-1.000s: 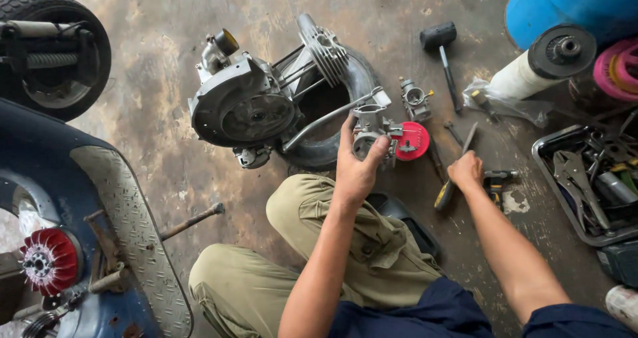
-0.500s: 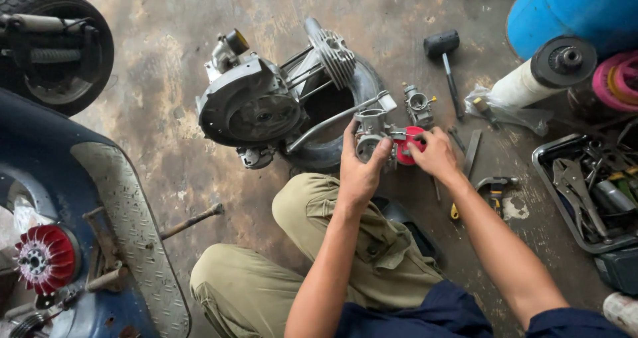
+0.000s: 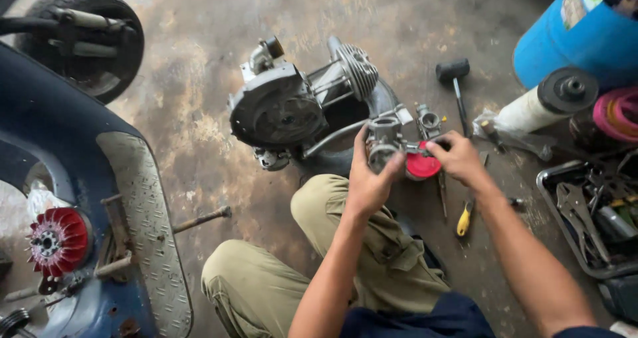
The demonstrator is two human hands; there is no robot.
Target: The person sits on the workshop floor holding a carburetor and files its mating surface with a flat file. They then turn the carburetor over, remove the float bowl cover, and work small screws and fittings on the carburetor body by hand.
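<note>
My left hand (image 3: 369, 178) grips a small grey metal carburettor (image 3: 383, 137) and holds it up above my knee. My right hand (image 3: 460, 157) pinches a small part on the carburettor's right side, just over a red round cap (image 3: 421, 167) on the floor. Behind them lies a grey scooter engine (image 3: 286, 109) with a finned cylinder (image 3: 357, 69) on the concrete floor. A second small metal part (image 3: 428, 120) sits just right of the carburettor.
A black mallet (image 3: 453, 75), a yellow-handled screwdriver (image 3: 464, 221), a black tray of pliers and tools (image 3: 595, 215), a blue drum (image 3: 585, 29) and a white roll (image 3: 531, 112) lie right. A blue scooter body (image 3: 73, 198), red fan (image 3: 58, 240) and wheel (image 3: 83, 35) are left.
My right hand left the tools on the floor at right and came up to the carburettor. The left hand kept its grip throughout.
</note>
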